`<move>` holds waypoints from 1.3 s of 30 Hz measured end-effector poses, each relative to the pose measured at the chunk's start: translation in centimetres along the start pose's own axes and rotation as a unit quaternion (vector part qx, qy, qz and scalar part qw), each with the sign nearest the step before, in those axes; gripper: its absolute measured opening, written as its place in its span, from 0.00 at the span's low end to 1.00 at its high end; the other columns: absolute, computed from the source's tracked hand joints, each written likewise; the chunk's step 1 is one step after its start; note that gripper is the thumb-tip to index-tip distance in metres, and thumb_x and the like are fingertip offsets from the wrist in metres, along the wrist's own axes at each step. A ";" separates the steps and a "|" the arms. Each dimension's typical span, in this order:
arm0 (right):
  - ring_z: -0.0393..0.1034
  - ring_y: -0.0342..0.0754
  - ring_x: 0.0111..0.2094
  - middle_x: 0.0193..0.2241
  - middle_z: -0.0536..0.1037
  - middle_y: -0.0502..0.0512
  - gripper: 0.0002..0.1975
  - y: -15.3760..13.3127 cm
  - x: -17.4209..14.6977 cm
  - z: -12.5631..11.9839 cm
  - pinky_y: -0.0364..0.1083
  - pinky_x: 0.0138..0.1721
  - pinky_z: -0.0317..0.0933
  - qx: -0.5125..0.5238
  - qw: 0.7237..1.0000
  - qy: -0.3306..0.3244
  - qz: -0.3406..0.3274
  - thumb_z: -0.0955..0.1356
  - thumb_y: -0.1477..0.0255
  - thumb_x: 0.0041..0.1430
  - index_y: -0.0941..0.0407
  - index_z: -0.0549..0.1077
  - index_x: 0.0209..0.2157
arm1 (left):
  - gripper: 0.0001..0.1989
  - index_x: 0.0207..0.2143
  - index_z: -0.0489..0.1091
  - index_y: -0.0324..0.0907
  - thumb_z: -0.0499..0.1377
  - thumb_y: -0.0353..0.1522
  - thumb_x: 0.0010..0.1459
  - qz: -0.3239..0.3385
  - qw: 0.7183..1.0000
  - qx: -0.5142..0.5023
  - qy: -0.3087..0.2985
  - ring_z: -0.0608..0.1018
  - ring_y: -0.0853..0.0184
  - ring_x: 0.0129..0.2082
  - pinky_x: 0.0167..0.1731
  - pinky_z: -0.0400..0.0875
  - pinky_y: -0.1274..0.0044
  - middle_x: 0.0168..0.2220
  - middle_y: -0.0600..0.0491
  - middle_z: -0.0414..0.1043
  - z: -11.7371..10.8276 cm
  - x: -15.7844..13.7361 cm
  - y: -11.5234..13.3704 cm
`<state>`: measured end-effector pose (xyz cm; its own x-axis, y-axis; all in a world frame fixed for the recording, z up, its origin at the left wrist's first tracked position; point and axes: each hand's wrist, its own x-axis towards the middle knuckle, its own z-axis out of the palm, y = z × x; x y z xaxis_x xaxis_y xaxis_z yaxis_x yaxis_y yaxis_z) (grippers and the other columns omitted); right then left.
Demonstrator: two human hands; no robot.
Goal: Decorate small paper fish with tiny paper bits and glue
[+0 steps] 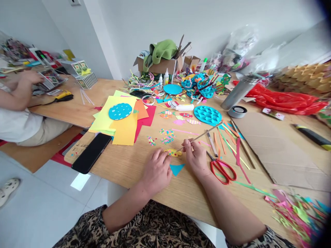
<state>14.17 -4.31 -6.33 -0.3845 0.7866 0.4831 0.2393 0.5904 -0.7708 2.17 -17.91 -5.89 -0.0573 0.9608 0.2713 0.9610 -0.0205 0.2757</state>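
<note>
A small yellow paper fish (173, 153) with coloured dots lies on the table in front of me. My left hand (157, 169) has its bent fingertips on the fish's left end, holding it against the tabletop. Pinched in my right hand (194, 157) is a thin wooden stick (207, 132), its lower tip at the fish's right end. Just below sits a blue paper triangle (177, 169). Piles of tiny coloured paper dots (167, 139) lie beyond my left hand. Other paper fish (186, 115) are farther back.
Red-handled scissors (223, 171), a pen (212, 143) and paper strips lie right of my right hand, beside flat cardboard (279, 148). Leftward are a black phone (92, 153) and coloured paper sheets (125, 132). A steel flask (240, 91) stands behind. Another person (23, 103) works at left.
</note>
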 end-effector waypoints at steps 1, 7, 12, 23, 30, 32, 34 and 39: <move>0.68 0.44 0.23 0.20 0.71 0.50 0.17 0.0 0.0 0.0 0.44 0.26 0.60 -0.001 1.000 -0.002 -0.003 0.60 0.62 0.67 0.55 0.70 0.28 | 0.19 0.52 0.69 0.36 0.53 0.27 0.58 -0.001 1.000 0.002 -0.003 0.62 0.53 0.58 0.60 0.60 0.60 0.56 0.46 0.68 0.1 0.0 0.0; 0.68 0.45 0.23 0.21 0.71 0.50 0.16 0.1 0.0 0.1 0.44 0.26 0.60 -0.009 1.000 -0.012 -0.024 0.61 0.63 0.67 0.55 0.69 0.27 | 0.19 0.52 0.69 0.37 0.53 0.27 0.58 -0.006 1.000 0.009 -0.010 0.62 0.53 0.58 0.60 0.60 0.61 0.56 0.46 0.67 0.0 0.0 0.1; 0.68 0.45 0.25 0.22 0.71 0.51 0.15 0.1 0.1 0.0 0.44 0.27 0.61 -0.021 0.999 -0.022 -0.045 0.61 0.64 0.67 0.54 0.69 0.28 | 0.18 0.51 0.69 0.37 0.54 0.26 0.57 -0.009 1.000 0.008 -0.013 0.62 0.54 0.59 0.61 0.59 0.62 0.56 0.46 0.66 -0.3 0.2 0.2; 0.68 0.46 0.26 0.23 0.72 0.51 0.14 0.0 -0.1 0.2 0.45 0.28 0.61 -0.029 0.995 -0.043 -0.080 0.61 0.66 0.66 0.54 0.68 0.26 | 0.19 0.52 0.68 0.38 0.54 0.27 0.58 -0.004 1.000 0.005 -0.015 0.59 0.54 0.64 0.63 0.55 0.60 0.60 0.48 0.66 -0.2 0.1 0.1; 0.68 0.46 0.26 0.23 0.72 0.51 0.14 -0.1 0.1 0.2 0.45 0.28 0.61 -0.030 0.995 -0.037 -0.082 0.61 0.65 0.67 0.54 0.68 0.27 | 0.19 0.52 0.68 0.37 0.54 0.27 0.58 -0.002 1.000 0.008 -0.017 0.59 0.53 0.63 0.63 0.55 0.60 0.60 0.48 0.66 0.0 0.1 0.1; 0.68 0.47 0.26 0.23 0.72 0.51 0.15 -0.1 0.0 0.2 0.45 0.29 0.61 -0.031 0.996 -0.039 -0.080 0.61 0.65 0.67 0.54 0.68 0.26 | 0.19 0.52 0.68 0.38 0.54 0.26 0.58 -0.003 1.000 0.007 -0.018 0.59 0.53 0.63 0.63 0.55 0.60 0.60 0.48 0.66 0.0 0.1 0.1; 0.68 0.47 0.26 0.23 0.72 0.52 0.15 -0.1 0.0 0.2 0.46 0.29 0.61 -0.032 0.996 -0.043 -0.073 0.61 0.64 0.67 0.53 0.68 0.27 | 0.19 0.53 0.68 0.38 0.53 0.26 0.58 -0.004 1.000 0.005 -0.018 0.59 0.53 0.63 0.63 0.55 0.60 0.60 0.48 0.66 -0.1 0.1 0.1; 0.69 0.48 0.27 0.23 0.72 0.53 0.16 0.0 -0.1 0.2 0.46 0.27 0.62 -0.028 0.997 -0.046 -0.052 0.60 0.63 0.67 0.53 0.68 0.27 | 0.19 0.52 0.68 0.38 0.54 0.26 0.57 -0.004 1.000 0.003 -0.017 0.59 0.53 0.63 0.63 0.55 0.60 0.59 0.48 0.66 -0.2 0.1 0.1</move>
<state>14.03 -4.41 -6.46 -0.4888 0.7028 0.5169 0.2429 0.6787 -0.6931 2.20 -17.87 -5.68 -0.0552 0.9697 0.2379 0.9621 -0.0121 0.2724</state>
